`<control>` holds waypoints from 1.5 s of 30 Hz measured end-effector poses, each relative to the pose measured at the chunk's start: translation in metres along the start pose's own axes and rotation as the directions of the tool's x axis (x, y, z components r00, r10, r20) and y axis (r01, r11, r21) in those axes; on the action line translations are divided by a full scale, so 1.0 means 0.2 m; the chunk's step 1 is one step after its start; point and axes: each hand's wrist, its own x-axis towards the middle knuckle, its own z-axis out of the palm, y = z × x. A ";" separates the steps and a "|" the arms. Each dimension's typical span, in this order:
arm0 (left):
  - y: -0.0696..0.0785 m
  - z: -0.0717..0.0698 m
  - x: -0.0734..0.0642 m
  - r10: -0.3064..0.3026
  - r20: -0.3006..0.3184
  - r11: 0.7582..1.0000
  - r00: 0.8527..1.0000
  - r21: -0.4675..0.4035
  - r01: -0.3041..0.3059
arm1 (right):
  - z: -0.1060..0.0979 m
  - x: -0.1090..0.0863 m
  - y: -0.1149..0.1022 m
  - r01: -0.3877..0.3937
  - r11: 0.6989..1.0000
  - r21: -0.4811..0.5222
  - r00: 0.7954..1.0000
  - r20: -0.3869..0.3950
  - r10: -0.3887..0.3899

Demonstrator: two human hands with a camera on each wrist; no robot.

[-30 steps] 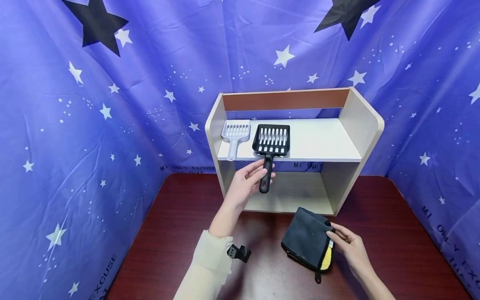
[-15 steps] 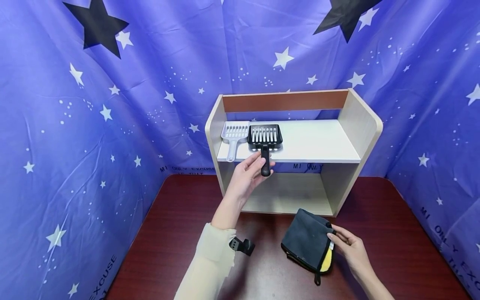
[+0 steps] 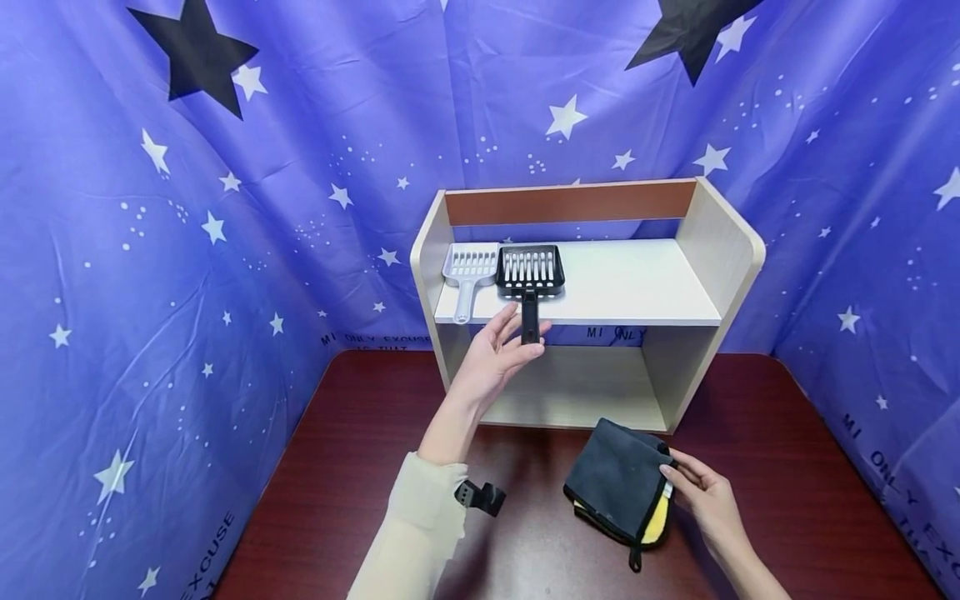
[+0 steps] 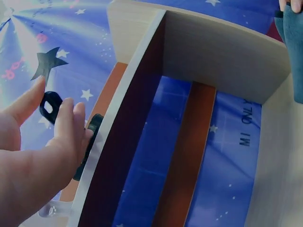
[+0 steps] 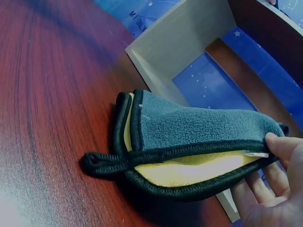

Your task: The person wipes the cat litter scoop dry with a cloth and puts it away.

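On the white upper shelf board, a black slotted litter scoop lies right beside a pale grey slotted scoop. The black scoop's handle juts out past the shelf's front edge. Around that handle is my left hand, its fingers fairly straight behind it and the thumb near its end. In the left wrist view, the handle end shows between thumb and fingers, which do not grip it. My right hand pinches one edge of a folded dark grey and yellow cloth. In the right wrist view, its yellow inner side and black loop are visible.
A small two-level wooden shelf stands at the back of the dark red table. Behind and beside it hangs a blue curtain with stars. A black strap device sits on the left wrist.
The black scoop has moved left and come down on the shelf next to the grey one. My left fingers have loosened from its handle. The right hand and cloth have shifted only slightly.
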 end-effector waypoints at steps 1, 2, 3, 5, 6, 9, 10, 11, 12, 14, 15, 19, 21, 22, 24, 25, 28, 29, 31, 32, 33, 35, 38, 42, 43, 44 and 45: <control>0.00 0.00 0.00 0.009 -0.019 1.000 1.000 0.014 -0.009 | 0.00 0.00 0.00 -0.012 1.000 -0.009 1.000 -0.013 0.011; -0.01 0.01 0.00 0.018 -0.041 1.000 0.999 0.026 -0.017 | -0.01 0.01 0.01 -0.025 1.000 -0.019 0.999 -0.028 0.024; -0.01 0.01 0.00 0.028 -0.064 0.999 0.998 0.034 -0.025 | -0.01 0.01 0.01 -0.039 0.999 -0.029 0.998 -0.042 0.038; -0.02 0.02 0.00 0.043 -0.113 0.998 0.993 0.042 -0.039 | -0.02 0.01 0.02 -0.070 0.996 -0.050 0.996 -0.066 0.067; -0.02 0.03 0.00 0.052 -0.134 0.998 0.990 0.046 -0.046 | -0.02 0.02 0.02 -0.083 0.995 -0.057 0.994 -0.075 0.078; -0.02 0.05 0.00 0.069 -0.194 0.996 0.979 0.062 -0.058 | -0.04 0.02 0.03 -0.118 0.988 -0.102 0.989 -0.101 0.108; -0.03 0.05 0.01 0.074 -0.210 0.996 0.975 0.069 -0.061 | -0.04 0.02 0.03 -0.125 0.985 -0.118 0.988 -0.109 0.112; -0.03 0.06 0.01 0.080 -0.222 0.995 0.972 0.081 -0.063 | -0.05 0.02 0.04 -0.132 0.982 -0.137 0.986 -0.117 0.116; -0.03 0.06 0.00 0.082 -0.236 0.994 0.968 0.092 -0.062 | -0.05 0.02 0.04 -0.139 0.978 -0.156 0.985 -0.125 0.120; -0.04 0.06 0.00 0.094 -0.252 0.991 0.963 0.121 -0.065 | -0.06 0.03 0.05 -0.153 0.970 -0.189 0.982 -0.138 0.128; -0.04 0.05 0.00 0.098 -0.257 0.989 0.961 0.134 -0.065 | -0.06 0.03 0.06 -0.157 0.966 -0.203 0.981 -0.146 0.129; -0.07 0.04 -0.02 0.115 -0.251 0.980 0.961 0.184 -0.069 | -0.09 0.06 0.08 -0.194 0.941 -0.278 0.973 -0.180 0.148; -0.08 0.04 -0.03 0.115 -0.248 0.978 0.962 0.197 -0.067 | -0.09 0.07 0.08 -0.210 0.922 -0.327 0.969 -0.197 0.151; -0.08 0.03 -0.04 0.114 -0.248 0.978 0.962 0.201 -0.065 | -0.10 0.07 0.09 -0.215 0.911 -0.352 0.968 -0.200 0.151; -0.09 0.02 -0.05 0.116 -0.248 0.976 0.962 0.209 -0.064 | -0.11 0.08 0.09 -0.211 0.892 -0.400 0.970 -0.201 0.139; -0.09 0.02 -0.07 0.116 -0.250 0.975 0.961 0.212 -0.062 | -0.11 0.08 0.10 -0.205 0.883 -0.422 0.972 -0.196 0.132; -0.11 0.00 -0.10 0.120 -0.243 0.973 0.963 0.222 -0.065 | -0.13 0.09 0.10 -0.180 0.865 -0.469 0.978 -0.181 0.105; -0.12 0.00 -0.12 0.121 -0.240 0.972 0.963 0.227 -0.066 | -0.13 0.09 0.11 -0.170 0.859 -0.483 0.980 -0.175 0.095; -0.14 -0.02 -0.14 0.121 -0.233 0.970 0.965 0.233 -0.065 | -0.14 0.10 0.11 -0.157 0.850 -0.502 0.982 -0.168 0.081; -0.15 -0.03 -0.15 0.119 -0.232 0.970 0.965 0.233 -0.063 | -0.15 0.10 0.11 -0.151 0.842 -0.519 0.983 -0.171 0.071; -0.16 -0.04 -0.16 0.115 -0.235 0.971 0.965 0.234 -0.059 | -0.15 0.10 0.11 -0.147 0.834 -0.532 0.983 -0.175 0.062; -0.18 -0.05 -0.19 0.110 -0.237 0.970 0.965 0.239 -0.052 | -0.16 0.10 0.11 -0.141 0.833 -0.535 0.983 -0.177 0.053; -0.22 -0.09 -0.22 0.098 -0.253 0.972 0.963 0.233 -0.037 | -0.17 0.10 0.10 -0.150 0.847 -0.510 0.981 -0.186 0.061; -0.27 -0.14 -0.26 0.086 -0.268 0.976 0.960 0.217 -0.027 | -0.19 0.11 0.11 -0.172 0.874 -0.454 0.977 -0.189 0.094; -0.28 -0.16 -0.26 0.086 -0.271 0.976 0.959 0.216 -0.026 | -0.19 0.12 0.11 -0.176 0.875 -0.452 0.977 -0.191 0.098; -0.28 -0.17 -0.27 0.084 -0.273 0.977 0.958 0.211 -0.026 | -0.19 0.12 0.11 -0.175 0.874 -0.454 0.977 -0.192 0.096; -0.29 -0.18 -0.28 0.084 -0.275 0.977 0.958 0.210 -0.025 | -0.20 0.12 0.12 -0.173 0.868 -0.465 0.977 -0.194 0.091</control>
